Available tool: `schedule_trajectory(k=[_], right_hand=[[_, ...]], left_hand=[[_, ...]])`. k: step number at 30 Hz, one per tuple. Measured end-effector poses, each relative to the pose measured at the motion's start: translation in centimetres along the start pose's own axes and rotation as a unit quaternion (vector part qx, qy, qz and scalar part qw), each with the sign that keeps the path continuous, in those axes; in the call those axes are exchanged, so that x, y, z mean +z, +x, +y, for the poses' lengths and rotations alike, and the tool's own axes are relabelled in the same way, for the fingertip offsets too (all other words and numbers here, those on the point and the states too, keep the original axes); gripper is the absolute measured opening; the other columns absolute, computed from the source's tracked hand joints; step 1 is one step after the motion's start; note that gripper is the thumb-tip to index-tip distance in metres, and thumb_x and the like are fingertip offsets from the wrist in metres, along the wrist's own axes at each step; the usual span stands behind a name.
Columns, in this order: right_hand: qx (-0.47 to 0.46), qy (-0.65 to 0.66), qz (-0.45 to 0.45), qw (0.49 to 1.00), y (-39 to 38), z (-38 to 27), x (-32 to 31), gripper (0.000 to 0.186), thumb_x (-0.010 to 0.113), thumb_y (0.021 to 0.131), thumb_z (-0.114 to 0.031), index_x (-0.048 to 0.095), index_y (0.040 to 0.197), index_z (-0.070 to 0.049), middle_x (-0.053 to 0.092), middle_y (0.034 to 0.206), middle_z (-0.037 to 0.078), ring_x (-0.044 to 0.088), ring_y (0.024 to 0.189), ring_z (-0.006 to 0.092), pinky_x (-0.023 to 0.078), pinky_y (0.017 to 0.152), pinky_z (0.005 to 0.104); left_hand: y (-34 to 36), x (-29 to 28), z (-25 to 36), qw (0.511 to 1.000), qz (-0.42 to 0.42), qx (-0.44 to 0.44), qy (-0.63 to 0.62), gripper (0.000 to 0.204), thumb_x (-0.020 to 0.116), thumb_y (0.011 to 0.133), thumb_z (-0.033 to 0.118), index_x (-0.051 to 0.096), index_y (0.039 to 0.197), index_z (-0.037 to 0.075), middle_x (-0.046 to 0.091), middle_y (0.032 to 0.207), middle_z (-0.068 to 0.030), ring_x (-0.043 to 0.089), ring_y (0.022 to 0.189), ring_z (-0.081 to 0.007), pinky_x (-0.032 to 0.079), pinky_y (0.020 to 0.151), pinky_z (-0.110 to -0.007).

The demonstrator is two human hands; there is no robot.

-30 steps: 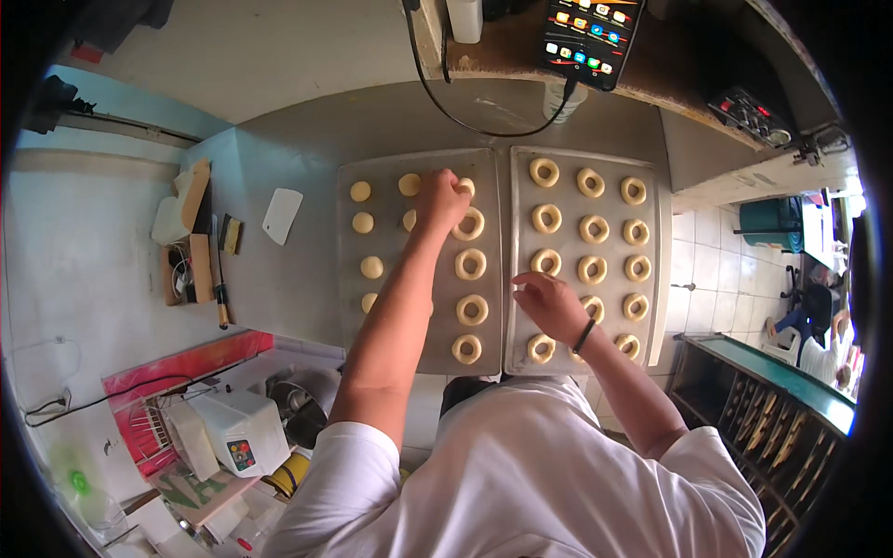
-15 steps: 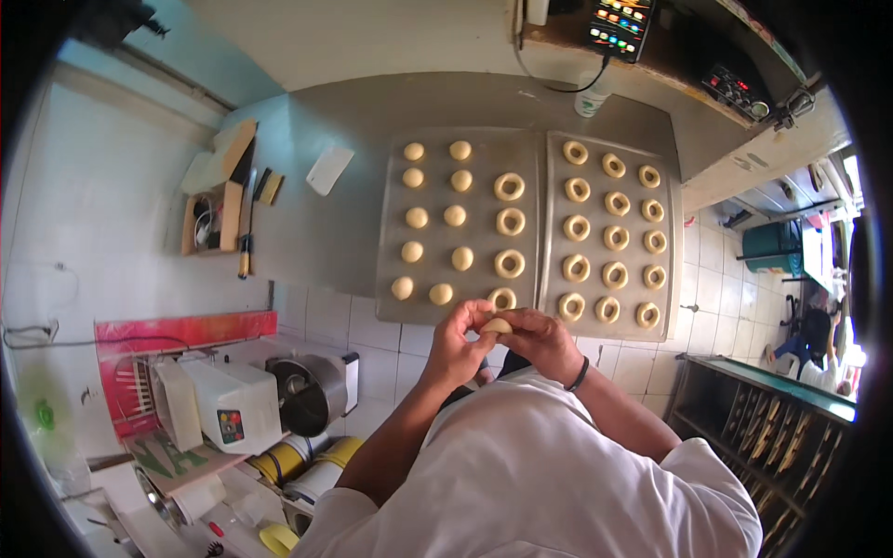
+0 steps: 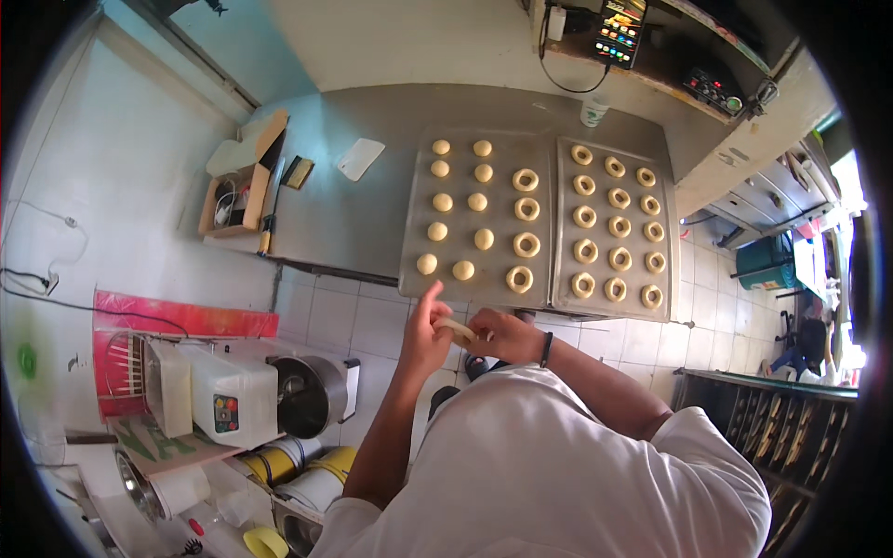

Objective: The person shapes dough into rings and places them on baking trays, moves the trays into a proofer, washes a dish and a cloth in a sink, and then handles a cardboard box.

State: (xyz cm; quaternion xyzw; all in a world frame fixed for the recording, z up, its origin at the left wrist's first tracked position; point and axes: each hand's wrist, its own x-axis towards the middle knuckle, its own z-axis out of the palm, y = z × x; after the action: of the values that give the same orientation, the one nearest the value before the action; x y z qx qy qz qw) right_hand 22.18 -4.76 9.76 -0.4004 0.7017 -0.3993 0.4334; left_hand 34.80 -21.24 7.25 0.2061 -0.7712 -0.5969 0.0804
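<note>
Printing shows in a few spots: large green letters mark a brown board (image 3: 158,448) partly hidden under a boxy white mixer (image 3: 206,386), green print runs on a white cup (image 3: 593,112), and a black phone (image 3: 620,35) with a lit screen shows rows of coloured icons, its captions too small to read.

On the grey metal surface (image 3: 326,223), an open brown cardboard box (image 3: 253,200), a yellow-and-black brush-like tool (image 3: 299,173) and a flat white scraper (image 3: 361,159) sit to the left, well apart from the hands. Two grey metal trays stand side by side just beyond the hands: the left tray (image 3: 504,153) bears ten round dough balls (image 3: 477,202) and four dough rings (image 3: 526,245); the right tray (image 3: 603,270) bears fifteen more rings.

One pale dough piece (image 3: 457,329) is between the two hands, in front of the left tray's near edge. The left hand (image 3: 426,333) grips its left end, index finger raised; the right hand (image 3: 502,337) pinches its right end with curled fingers. It shows nearly edge-on, so its full shape cannot be told.
</note>
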Motion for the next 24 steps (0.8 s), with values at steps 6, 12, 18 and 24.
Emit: schedule_trajectory(k=[6,12,18,24], right_hand=[[0.025,0.449,0.015,0.893,-1.9,6.3,-4.5,0.024,0.061,0.093,-0.016,0.064,0.108,0.003,0.067,0.11,0.01,0.063,0.104,0.0175,0.049,0.093,0.0317],[0.015,0.342,0.074,0.936,-1.9,10.3,-9.4,0.024,0.056,0.095,-0.024,0.07,0.093,-0.005,0.07,0.097,0.005,0.067,0.091,0.0189,0.05,0.086,0.0312],[0.002,0.022,0.172,0.985,4.5,12.2,-18.4,0.021,0.06,0.093,-0.022,0.07,0.097,-0.004,0.068,0.083,0.007,0.065,0.077,0.0161,0.052,0.071,0.031],[-0.052,0.324,0.325,0.887,10.1,5.3,-26.6,0.026,0.06,0.096,-0.021,0.064,0.106,0.003,0.065,0.08,0.002,0.058,0.068,0.0073,0.048,0.06,0.025]], left_hand=[[1.4,3.3,1.2,0.93,-0.194,-0.098,-0.296,0.056,0.059,0.097,0.016,0.042,0.15,0.008,0.061,0.103,-0.0051,0.06,0.095,-0.0161,0.044,0.095,-0.033],[8.9,7.1,0.7,0.894,-0.202,-0.125,-0.379,0.07,0.06,0.098,0.016,0.023,0.158,0.016,0.061,0.103,-0.0063,0.06,0.099,-0.0178,0.047,0.096,-0.04],[20.3,10.8,2.1,0.956,-0.056,-0.157,-0.241,0.08,0.06,0.091,-0.002,0.019,0.158,0.013,0.061,0.096,-0.0052,0.06,0.084,-0.0111,0.051,0.074,-0.028],[29.8,12.2,12.9,0.968,0.051,0.107,-0.222,0.07,0.054,0.091,-0.008,0.029,0.154,0.01,0.061,0.103,-0.0063,0.062,0.09,-0.013,0.054,0.079,-0.029]])
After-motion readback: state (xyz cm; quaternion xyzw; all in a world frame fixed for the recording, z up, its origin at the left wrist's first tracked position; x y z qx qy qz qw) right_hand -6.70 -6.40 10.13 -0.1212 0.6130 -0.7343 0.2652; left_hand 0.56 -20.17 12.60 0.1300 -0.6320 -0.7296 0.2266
